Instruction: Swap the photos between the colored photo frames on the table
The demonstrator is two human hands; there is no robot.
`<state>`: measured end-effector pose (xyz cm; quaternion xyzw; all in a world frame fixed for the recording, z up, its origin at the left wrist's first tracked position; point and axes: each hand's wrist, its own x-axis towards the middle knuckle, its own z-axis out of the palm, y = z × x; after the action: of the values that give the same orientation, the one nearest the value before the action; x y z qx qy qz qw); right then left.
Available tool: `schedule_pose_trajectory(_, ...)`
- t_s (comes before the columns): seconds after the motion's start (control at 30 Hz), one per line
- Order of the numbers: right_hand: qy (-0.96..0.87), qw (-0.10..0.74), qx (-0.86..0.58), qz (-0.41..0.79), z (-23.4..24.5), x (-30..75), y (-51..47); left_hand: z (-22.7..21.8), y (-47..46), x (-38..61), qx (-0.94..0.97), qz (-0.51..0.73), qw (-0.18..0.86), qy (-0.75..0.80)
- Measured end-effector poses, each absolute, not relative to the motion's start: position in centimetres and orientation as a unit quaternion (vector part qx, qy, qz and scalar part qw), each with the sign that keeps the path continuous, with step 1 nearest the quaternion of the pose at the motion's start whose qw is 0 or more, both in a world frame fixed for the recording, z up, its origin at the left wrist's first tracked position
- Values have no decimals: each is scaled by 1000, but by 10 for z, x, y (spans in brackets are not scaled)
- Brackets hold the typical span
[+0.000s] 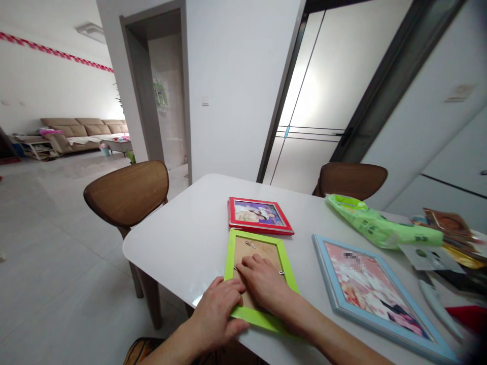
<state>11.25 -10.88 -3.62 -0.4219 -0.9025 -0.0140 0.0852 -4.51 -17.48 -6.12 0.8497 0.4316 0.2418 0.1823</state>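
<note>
A bright green picture frame (286, 251) lies face down on the table, its brown backing board (268, 249) upward. My left hand (220, 310) grips the frame's lower left edge, fingers over the rim and thumb at the near side. Across the backing rests my right hand (264, 279), fingers bent and apart, the index fingertip at a small metal clip (236, 268) on the left side. Another metal clip (281, 272) shows at the right side, and a metal hanger (250, 245) sits near the top. The palm of my right hand hides part of the board.
Beyond the green frame lies a red picture frame (287, 223) with a photo. To the right are a light blue picture frame (331, 284), a green plastic package (384, 228) and assorted items. Wooden chairs stand left (127, 192) and behind (352, 180) the white table (178, 235).
</note>
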Motion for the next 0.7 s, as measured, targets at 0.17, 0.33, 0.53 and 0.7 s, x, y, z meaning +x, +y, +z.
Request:
schedule_pose_trajectory(0.17, -789, 173, -587, 49, -39, 118, -62, -63, -176, -44, 842, 248, 186, 441)
schedule_pose_trajectory(0.33, -728, 190, -656, 64, -54, 117, -22, -63, -176, -35, 824, 281, 174, 460)
schedule_pose_trajectory(0.53, -695, 246, -669, 96, -58, 117, -12, -58, -177, -28, 817, 273, 152, 484)
schedule_pose_trajectory(0.7, -688, 329, -624, 171, -43, 132, -23, -52, -179, -18, 824, 225, 143, 500)
